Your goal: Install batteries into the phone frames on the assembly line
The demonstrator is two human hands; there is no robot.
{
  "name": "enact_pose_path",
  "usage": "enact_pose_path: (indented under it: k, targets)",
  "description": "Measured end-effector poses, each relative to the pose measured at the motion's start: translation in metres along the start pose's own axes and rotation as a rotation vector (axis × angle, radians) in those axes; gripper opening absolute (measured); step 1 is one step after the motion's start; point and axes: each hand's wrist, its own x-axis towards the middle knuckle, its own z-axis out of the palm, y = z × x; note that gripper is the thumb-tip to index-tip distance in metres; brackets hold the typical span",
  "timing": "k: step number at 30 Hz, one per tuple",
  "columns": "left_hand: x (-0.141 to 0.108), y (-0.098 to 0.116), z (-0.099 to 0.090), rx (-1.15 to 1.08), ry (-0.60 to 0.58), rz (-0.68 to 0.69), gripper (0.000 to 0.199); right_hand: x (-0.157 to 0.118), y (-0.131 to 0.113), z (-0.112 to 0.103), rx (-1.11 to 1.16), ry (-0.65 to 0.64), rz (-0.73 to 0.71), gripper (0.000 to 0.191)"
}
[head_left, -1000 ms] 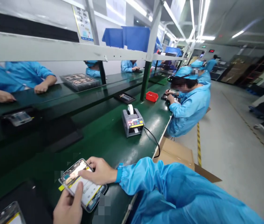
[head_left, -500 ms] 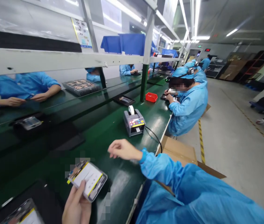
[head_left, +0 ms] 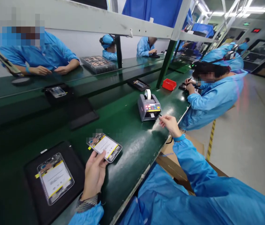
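An opened phone point(head_left: 106, 146), its white battery label and yellow strips facing up, lies in my left hand point(head_left: 96, 173). The left thumb presses on its near edge and the fingers are beneath. My right hand point(head_left: 170, 125) is at the right front corner of a grey tape dispenser point(head_left: 149, 107), its fingertips drawn together. What they hold, if anything, is too small to make out. A short piece of white tape point(head_left: 152, 115) sticks out of the dispenser's front. Another opened phone point(head_left: 55, 178) rests on a black mat point(head_left: 32, 178) left of my left hand.
A red bin point(head_left: 169, 84) stands behind the dispenser. Black trays with devices point(head_left: 57, 91) line the far side of the green bench point(head_left: 132, 175). A co-worker point(head_left: 214, 93) sits at the right, others across. A white shelf beam point(head_left: 80, 18) crosses above. Cardboard boxes point(head_left: 169, 165) stand below the bench edge.
My right hand has reached forward from the bench edge to the dispenser. My left hand still holds the phone. The view has turned left and down, showing the mat and second phone fully.
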Motion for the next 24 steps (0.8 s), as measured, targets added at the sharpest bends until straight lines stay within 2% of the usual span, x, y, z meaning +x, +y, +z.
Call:
enact_pose_path:
  k: [6,15,24]
  targets:
    - [-0.002,0.001,0.000,0.010,0.017,0.016,0.051,0.008,-0.002,0.019,0.028,-0.036,0.035,0.041]
    - [0.000,0.000,-0.003,-0.010,0.018,0.008,0.055,0.012,-0.004,0.025,0.018,-0.040,0.094,0.036]
    - [0.000,-0.003,-0.005,0.014,-0.005,0.003,0.062,0.011,-0.007,0.034,0.031,-0.013,0.066,0.034]
